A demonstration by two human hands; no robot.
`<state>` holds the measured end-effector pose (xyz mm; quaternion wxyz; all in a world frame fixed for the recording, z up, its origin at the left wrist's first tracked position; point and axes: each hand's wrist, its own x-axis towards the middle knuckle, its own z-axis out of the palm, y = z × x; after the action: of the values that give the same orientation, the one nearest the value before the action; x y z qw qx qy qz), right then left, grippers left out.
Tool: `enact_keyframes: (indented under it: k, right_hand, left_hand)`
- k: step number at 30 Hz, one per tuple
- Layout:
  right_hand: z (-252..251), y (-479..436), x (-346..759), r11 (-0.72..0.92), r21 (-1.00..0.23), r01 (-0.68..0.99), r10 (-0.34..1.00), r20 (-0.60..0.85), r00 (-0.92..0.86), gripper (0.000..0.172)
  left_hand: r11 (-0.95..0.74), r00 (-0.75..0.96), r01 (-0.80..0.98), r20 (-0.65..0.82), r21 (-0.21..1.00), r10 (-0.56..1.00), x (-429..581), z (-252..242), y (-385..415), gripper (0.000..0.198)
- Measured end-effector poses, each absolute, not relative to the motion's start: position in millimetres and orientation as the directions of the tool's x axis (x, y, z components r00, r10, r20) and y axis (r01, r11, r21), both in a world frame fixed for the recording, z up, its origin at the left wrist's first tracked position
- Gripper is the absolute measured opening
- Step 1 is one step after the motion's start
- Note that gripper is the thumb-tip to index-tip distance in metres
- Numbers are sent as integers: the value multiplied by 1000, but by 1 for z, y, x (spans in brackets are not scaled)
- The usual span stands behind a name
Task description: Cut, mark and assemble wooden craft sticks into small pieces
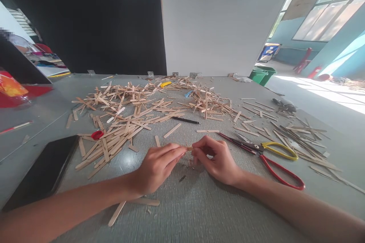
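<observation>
My left hand (161, 165) and my right hand (216, 159) meet over the middle of the grey tabletop. Pinched between the fingertips of both is a small piece of wooden craft stick (189, 148), mostly hidden by the fingers. A dark sliver (182, 178) lies on the table just below the hands. Beyond them is a black pen (185, 120), with a loose craft stick (172, 130) near it. To the right of my right hand rest scissors (262, 148) with one yellow and one red handle, their blades apart. Two craft sticks (116, 213) lie under my left forearm.
Heaps of craft sticks (122, 132) spread across the table's back and left. A black phone (42, 172) lies at left, a red ring-shaped item (97, 135) near it. A yellow item (165, 84) lies behind. Thin wood strips (302, 136) are at right. Upright panels (216, 22) stand behind.
</observation>
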<state>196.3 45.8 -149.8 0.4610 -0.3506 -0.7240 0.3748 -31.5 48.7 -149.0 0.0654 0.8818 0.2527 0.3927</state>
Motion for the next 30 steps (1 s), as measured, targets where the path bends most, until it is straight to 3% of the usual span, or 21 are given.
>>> enact_keyframes:
  k: [9,20,30]
  right_hand:
    - [-149,44,195,452,-883,123,864,399,-307,5]
    - [-149,47,195,411,-905,108,872,356,-337,8]
    - [-150,48,195,448,-884,131,869,396,-298,8]
  left_hand:
    - [-858,503,355,697,371,510,-30,-150,56,27]
    - [-906,574,323,704,275,419,-34,-150,58,29]
    - [-867,525,445,720,222,454,-31,-151,56,19]
